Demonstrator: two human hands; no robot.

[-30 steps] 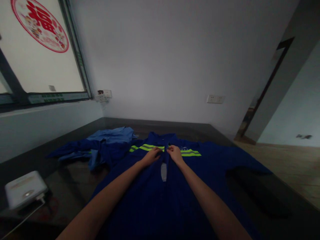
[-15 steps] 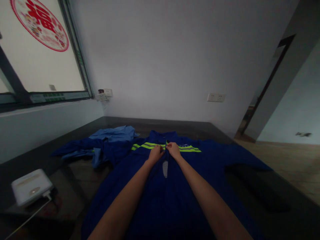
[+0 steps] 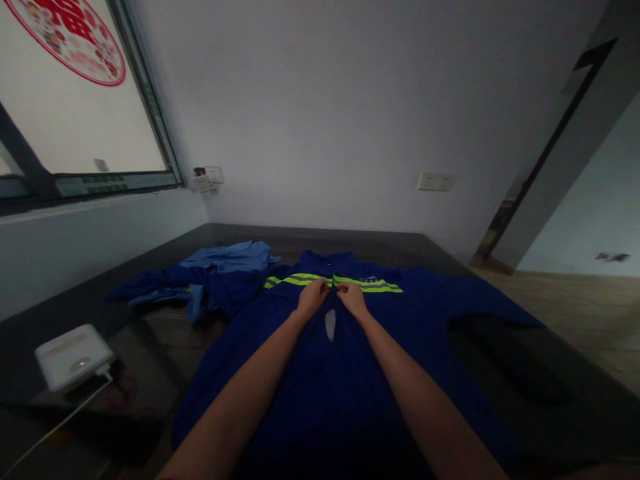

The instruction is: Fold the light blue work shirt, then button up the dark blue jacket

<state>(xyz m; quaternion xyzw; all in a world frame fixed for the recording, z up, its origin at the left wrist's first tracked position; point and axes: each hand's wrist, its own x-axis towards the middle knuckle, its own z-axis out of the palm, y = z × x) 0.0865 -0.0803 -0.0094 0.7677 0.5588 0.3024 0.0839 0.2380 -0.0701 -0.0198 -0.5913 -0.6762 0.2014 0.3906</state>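
A dark blue work jacket point(image 3: 425, 313) with yellow-green reflective stripes across the chest lies spread on the dark table, its collar pointing away from me. My left hand point(image 3: 314, 295) pinches the left front edge at stripe height. Just beside it, my right hand point(image 3: 351, 296) pinches the opposite front edge. The fingertips are close together but apart, and the small parts between them are too dim to make out. Below the hands a white label point(image 3: 331, 325) shows through the front opening.
Crumpled blue clothing point(image 3: 227, 260) lies left of the jacket. A white box-shaped device point(image 3: 75, 357) with a plugged-in cable point(image 3: 60, 427) sits at the near left of the dark table point(image 3: 300, 238). Behind are a wall and sockets point(image 3: 436, 181); a dark flat item point(image 3: 520, 367) lies right.
My hands have stayed at the jacket's front opening; the right one has lowered slightly along the stripe and its edge now lies flatter. The whole view has shifted a little.
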